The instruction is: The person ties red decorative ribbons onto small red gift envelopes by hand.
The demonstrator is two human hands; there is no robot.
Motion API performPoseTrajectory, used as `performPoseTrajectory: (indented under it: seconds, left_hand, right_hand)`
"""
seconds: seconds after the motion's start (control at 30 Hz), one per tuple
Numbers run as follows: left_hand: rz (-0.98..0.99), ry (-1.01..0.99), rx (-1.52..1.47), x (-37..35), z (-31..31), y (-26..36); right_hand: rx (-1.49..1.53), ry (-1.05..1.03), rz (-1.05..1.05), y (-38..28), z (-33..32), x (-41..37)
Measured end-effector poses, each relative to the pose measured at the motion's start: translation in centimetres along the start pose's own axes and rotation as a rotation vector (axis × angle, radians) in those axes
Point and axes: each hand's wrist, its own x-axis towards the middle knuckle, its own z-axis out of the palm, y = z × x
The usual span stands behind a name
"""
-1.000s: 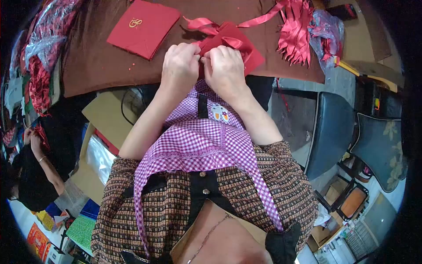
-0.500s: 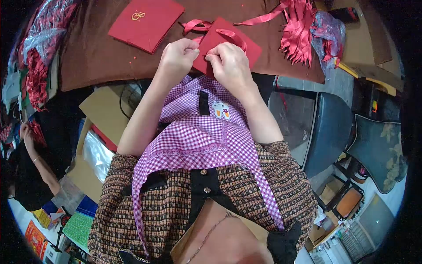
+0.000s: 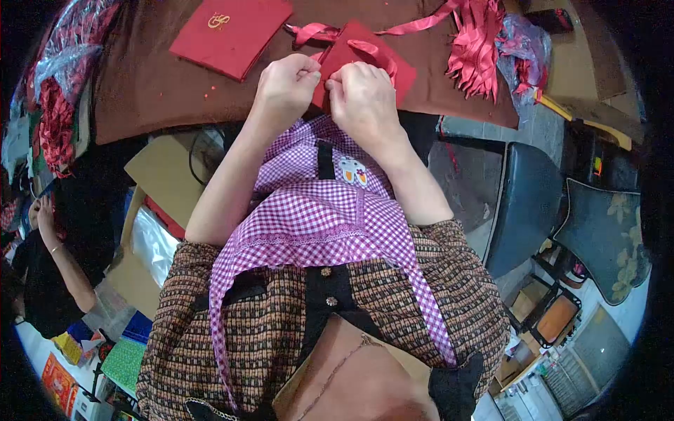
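A red paper bag (image 3: 406, 78) lies tilted on the brown-covered table beneath my hands, with a pink-red satin ribbon (image 3: 365, 48) looping over its upper side. At the bag's left edge my left hand (image 3: 286, 85) is closed in a pinch; a bit of ribbon shows beside its fingertips. My right hand (image 3: 365, 99) rests over the front of the bag, fingers curled and thumb pressed against them. The two pinches sit close together, and what is between the fingertips is too small to make out.
A second red bag with a gold emblem (image 3: 232, 35) lies at the upper left. A bundle of cut ribbons (image 3: 474, 56) and a plastic-wrapped bundle (image 3: 523, 52) are at the right. Yellow-handled tool (image 3: 554, 107) beyond them. Open cardboard box (image 3: 165, 172) below left; another person's arm (image 3: 67, 259) further left.
Both hands keep their pinches at the bag, shifting very slightly. The bag's top corner has tilted up a little. At the left, the other person's hand has moved.
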Motion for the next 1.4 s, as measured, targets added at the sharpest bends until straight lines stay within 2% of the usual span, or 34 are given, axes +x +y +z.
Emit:
performPoseTrajectory:
  seconds: [0.07, 0.17, 0.23, 0.3, 0.37, 0.4, 0.47, 0.63, 0.77, 0.83, 0.93, 1.03, 1.13, 1.23, 1.3, 1.37, 1.4]
  left_hand:
    - [-0.007, -0.007, 0.022, -0.2, 0.1, 0.6]
    - [0.050, 0.051, 0.062, -0.4, 0.7, 1.3]
    - [0.198, 0.130, 0.206, -0.2, 1.3, 1.3]
    - [0.139, 0.110, 0.211, -0.1, 1.3, 1.9]
    - [0.157, 0.093, 0.125, -0.1, 1.3, 2.3]
    - [0.153, 0.095, 0.124, -0.1, 1.2, 2.3]
    - [0.000, 0.041, 0.033, 0.1, 1.1, 2.1]
    - [0.034, 0.033, 0.015, 0.0, 1.0, 1.1]
    - [0.037, 0.007, 0.032, -0.1, 0.9, 1.1]
    - [0.045, -0.002, 0.031, -0.1, 0.9, 1.2]
    - [0.028, 0.000, 0.088, -0.3, 0.9, 2.0]
    - [0.017, 0.032, 0.128, -0.4, 1.0, 2.5]
    - [0.269, -0.060, 0.007, 0.2, 0.0, 1.4]
    - [0.219, -0.158, 0.032, 0.5, -0.8, 1.2]
    - [0.207, -0.152, 0.019, 0.3, -0.7, 1.5]
    - [0.193, -0.211, 0.109, 0.2, -1.0, 2.2]
    - [0.325, -0.185, 0.114, 0.3, -0.8, 1.8]
  right_hand:
    - [-0.138, -0.025, -0.068, -0.3, -0.2, 0.1]
    - [-0.185, -0.038, -0.127, -0.6, -0.7, 0.6]
    - [-0.190, -0.054, -0.126, -0.6, -1.1, 0.7]
    - [-0.196, -0.066, -0.129, -0.1, -1.3, 0.8]
    - [0.029, -0.049, -0.032, 0.7, -1.3, 0.4]
    - [0.100, -0.124, 0.046, 0.6, -2.1, 0.6]
    - [0.132, -0.123, 0.066, 0.7, -2.4, 0.5]
    - [0.205, -0.024, 0.186, 0.1, -2.0, 0.1]
    - [0.238, -0.031, 0.295, -0.1, -2.1, -0.1]
    - [0.054, 0.033, 0.047, 0.3, -1.8, -0.2]
    - [0.004, 0.083, -0.016, -0.1, -1.0, -0.4]
    - [0.036, 0.102, 0.020, -0.2, -0.8, -0.4]
    - [0.105, 0.102, 0.033, 0.2, -1.3, -0.3]
    - [0.149, 0.109, 0.052, 0.5, -1.3, -0.8]
    - [0.163, 0.114, 0.060, 0.6, -1.3, -1.0]
    - [0.177, 0.119, 0.071, 0.7, -1.4, -1.3]
    - [0.195, 0.120, 0.067, 0.8, -1.5, -1.4]
